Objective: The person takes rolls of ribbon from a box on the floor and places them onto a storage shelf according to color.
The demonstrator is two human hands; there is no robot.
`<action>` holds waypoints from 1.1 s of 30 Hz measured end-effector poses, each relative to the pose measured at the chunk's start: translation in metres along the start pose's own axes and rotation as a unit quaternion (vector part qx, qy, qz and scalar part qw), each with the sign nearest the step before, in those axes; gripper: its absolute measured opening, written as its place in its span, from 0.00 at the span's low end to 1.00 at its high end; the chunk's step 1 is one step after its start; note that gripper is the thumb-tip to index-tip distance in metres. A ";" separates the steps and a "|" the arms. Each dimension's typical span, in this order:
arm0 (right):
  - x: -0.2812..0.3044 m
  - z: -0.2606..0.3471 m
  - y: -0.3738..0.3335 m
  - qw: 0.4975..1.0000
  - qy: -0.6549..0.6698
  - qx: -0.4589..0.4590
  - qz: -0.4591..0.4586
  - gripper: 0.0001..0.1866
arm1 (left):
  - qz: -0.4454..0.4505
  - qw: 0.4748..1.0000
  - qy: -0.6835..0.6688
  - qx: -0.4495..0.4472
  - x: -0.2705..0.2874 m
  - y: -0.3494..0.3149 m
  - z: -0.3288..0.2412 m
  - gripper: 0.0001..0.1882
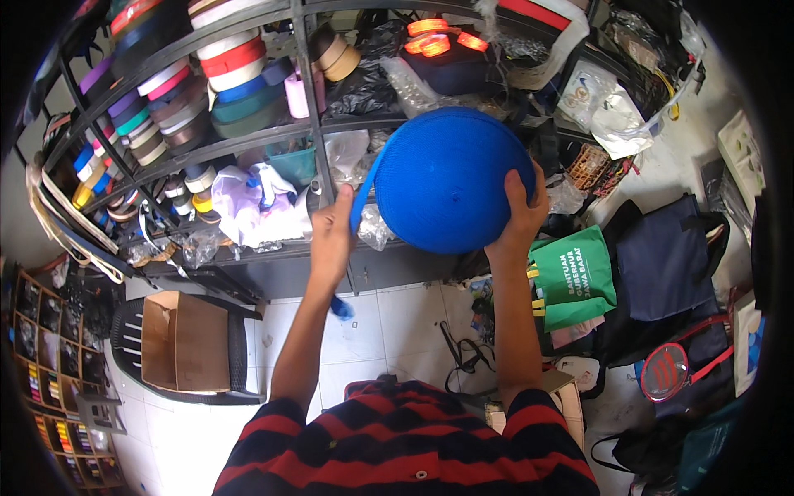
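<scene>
A large flat roll of blue webbing [438, 178] is held up in front of me, its round coiled side facing me. At its right edge my right hand [521, 217] grips the rim, thumb on the near side. To the left, my left hand [332, 236] is closed on the strap end [358, 202] that comes off the roll. A short blue tail [341, 308] hangs below that hand, partly hidden by the wrist.
Dark metal shelves [310, 116] ahead hold many ribbon and webbing rolls [241, 116]. A cardboard box [186, 343] sits on a black chair [124, 339] at left. On the right are a green bag [575, 277], a dark bag [662, 264] and a racket [664, 372]. Black straps [467, 347] lie on the tiled floor.
</scene>
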State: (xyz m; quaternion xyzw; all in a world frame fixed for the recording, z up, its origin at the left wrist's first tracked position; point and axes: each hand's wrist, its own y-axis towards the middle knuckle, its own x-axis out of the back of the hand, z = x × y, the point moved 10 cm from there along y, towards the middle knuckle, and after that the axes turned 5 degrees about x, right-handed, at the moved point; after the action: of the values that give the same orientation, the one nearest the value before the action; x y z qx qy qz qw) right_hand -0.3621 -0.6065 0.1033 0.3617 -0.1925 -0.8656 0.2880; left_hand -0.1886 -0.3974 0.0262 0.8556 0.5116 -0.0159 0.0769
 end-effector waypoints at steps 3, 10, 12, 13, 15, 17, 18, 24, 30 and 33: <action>0.026 0.001 -0.002 0.999 0.027 -0.003 -0.026 0.23 | 0.026 0.998 -0.044 -0.027 -0.039 -0.012 0.002 0.25; 0.076 0.012 -0.033 0.984 0.078 -0.048 -0.155 0.25 | -0.004 0.984 -0.162 -0.068 -0.124 -0.049 -0.007 0.28; 0.086 0.011 -0.044 0.973 0.096 -0.070 -0.196 0.26 | -0.043 0.972 -0.216 -0.077 -0.141 -0.059 -0.010 0.28; 0.094 0.014 -0.048 0.968 0.103 -0.079 -0.216 0.26 | -0.061 0.964 -0.245 -0.082 -0.148 -0.064 -0.010 0.27; 0.111 0.018 -0.055 0.968 0.084 -0.097 -0.216 0.26 | -0.045 0.972 -0.201 -0.112 -0.161 -0.068 -0.010 0.26; 0.132 0.030 -0.049 0.988 -0.046 -0.048 -0.136 0.26 | -0.027 0.973 -0.189 -0.127 -0.173 -0.073 -0.013 0.24; 0.148 0.038 -0.041 0.985 -0.166 0.013 -0.054 0.26 | -0.014 0.971 -0.200 -0.128 -0.180 -0.074 -0.019 0.22; 0.182 0.108 0.015 0.976 -0.142 -0.030 0.161 0.29 | 0.148 0.971 -0.031 -0.186 -0.228 -0.080 -0.051 0.18; 0.150 0.134 0.016 0.756 -0.439 -0.120 0.470 0.32 | 0.304 0.923 0.063 -0.226 -0.302 -0.115 -0.062 0.17; 0.166 0.150 0.024 0.786 -0.442 -0.086 0.424 0.30 | 0.277 0.934 0.057 -0.217 -0.317 -0.125 -0.061 0.17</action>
State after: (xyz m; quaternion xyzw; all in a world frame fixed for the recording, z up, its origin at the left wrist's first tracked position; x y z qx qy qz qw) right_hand -0.5589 -0.7119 0.1303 -0.2048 -0.3572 -0.7345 0.5394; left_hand -0.4525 -0.6069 0.1058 0.9252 0.2490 0.1661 0.2332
